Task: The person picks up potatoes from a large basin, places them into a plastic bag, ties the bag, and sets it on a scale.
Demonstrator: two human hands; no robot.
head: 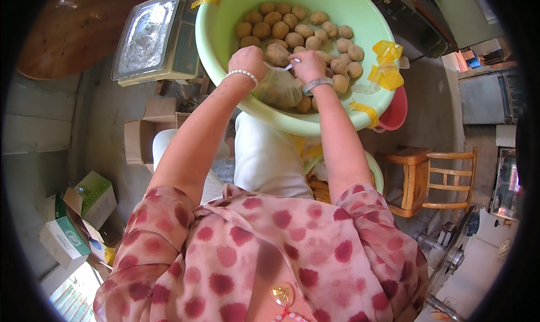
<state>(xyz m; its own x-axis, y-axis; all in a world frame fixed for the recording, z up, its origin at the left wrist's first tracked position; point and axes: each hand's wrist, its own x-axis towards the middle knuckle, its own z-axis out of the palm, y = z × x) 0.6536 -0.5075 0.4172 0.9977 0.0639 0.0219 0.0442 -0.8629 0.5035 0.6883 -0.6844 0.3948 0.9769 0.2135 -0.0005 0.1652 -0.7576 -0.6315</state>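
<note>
A large green plastic basin lies before me with many potatoes on its floor. My left hand, with a pearl bracelet at the wrist, is closed on the edge of a thin clear plastic bag at the near side of the basin. Right of it, my right hand, with a pale bangle, pinches a twisted white end of the bag. The bag bulges, but its contents are blurred. One larger potato shows between the hands.
A weighing scale with a metal pan stands left of the basin, above an open cardboard box. Yellow tape clings to the basin's right rim. A red bucket and a wooden chair stand to the right.
</note>
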